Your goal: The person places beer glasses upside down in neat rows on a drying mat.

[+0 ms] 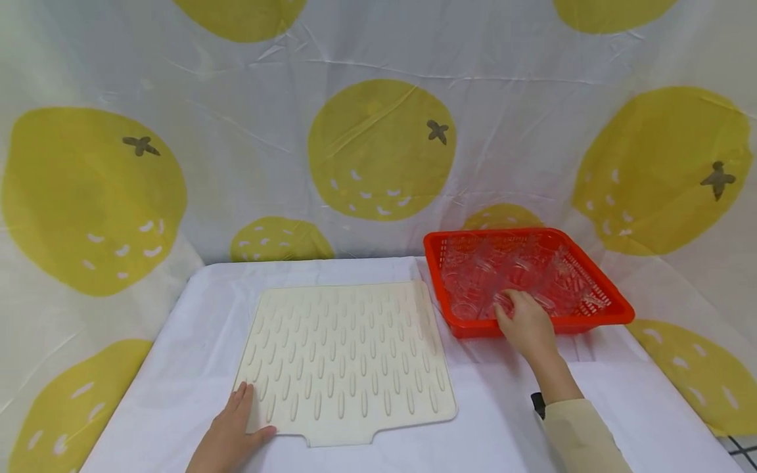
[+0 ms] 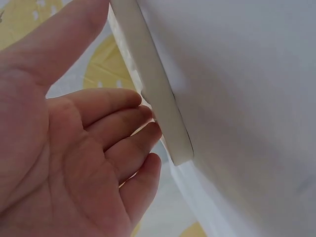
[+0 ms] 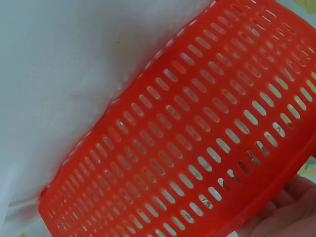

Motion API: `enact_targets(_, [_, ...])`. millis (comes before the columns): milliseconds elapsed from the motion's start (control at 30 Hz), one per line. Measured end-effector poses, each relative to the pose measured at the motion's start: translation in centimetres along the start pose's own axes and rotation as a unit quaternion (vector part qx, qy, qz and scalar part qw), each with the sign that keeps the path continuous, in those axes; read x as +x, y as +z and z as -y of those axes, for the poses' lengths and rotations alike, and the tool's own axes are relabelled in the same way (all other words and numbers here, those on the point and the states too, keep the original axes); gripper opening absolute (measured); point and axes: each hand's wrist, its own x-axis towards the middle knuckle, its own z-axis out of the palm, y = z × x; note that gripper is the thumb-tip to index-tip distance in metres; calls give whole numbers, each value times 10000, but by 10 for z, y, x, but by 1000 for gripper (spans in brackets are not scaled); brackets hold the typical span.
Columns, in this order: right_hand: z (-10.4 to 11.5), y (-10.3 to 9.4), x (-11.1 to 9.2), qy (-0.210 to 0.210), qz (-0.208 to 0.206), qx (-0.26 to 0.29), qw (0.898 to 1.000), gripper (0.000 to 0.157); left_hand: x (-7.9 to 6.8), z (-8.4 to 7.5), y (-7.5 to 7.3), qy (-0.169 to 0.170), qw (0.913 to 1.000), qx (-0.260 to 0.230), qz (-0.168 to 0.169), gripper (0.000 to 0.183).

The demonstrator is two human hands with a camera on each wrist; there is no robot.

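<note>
A cream drying mat (image 1: 349, 355) with raised oblong ridges lies flat on the table. My left hand (image 1: 233, 427) rests at its near left corner, fingers extended along the edge and thumb spread. From the left wrist view, the fingertips of the left hand (image 2: 108, 128) meet the side of the mat (image 2: 153, 84). On the right, my right hand (image 1: 526, 322) reaches over the front rim of a red plastic basket (image 1: 473, 328), its thumb and fingers bent down at a clear drinking vessel (image 1: 503, 303). I cannot tell whether they grip it. The right wrist view has the hand (image 3: 286, 212) partly hidden behind the basket (image 3: 163, 133).
Several more clear vessels (image 1: 520, 272) lie close together in the basket, which stands at the table's back right. A white cloth (image 1: 491, 420) covers the table. Behind it hangs a white curtain (image 1: 248, 144) printed with yellow fruit.
</note>
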Motion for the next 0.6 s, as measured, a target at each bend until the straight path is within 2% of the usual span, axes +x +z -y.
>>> enact_targets(267, [-2,2,7,109,438,177,9988,48,1,-2,1,-113,9999,-42,59,103])
enact_targets(600, [-3,4,14,-115,432,159,9989,36,1,-1,1,-144,9998,-82,66,102])
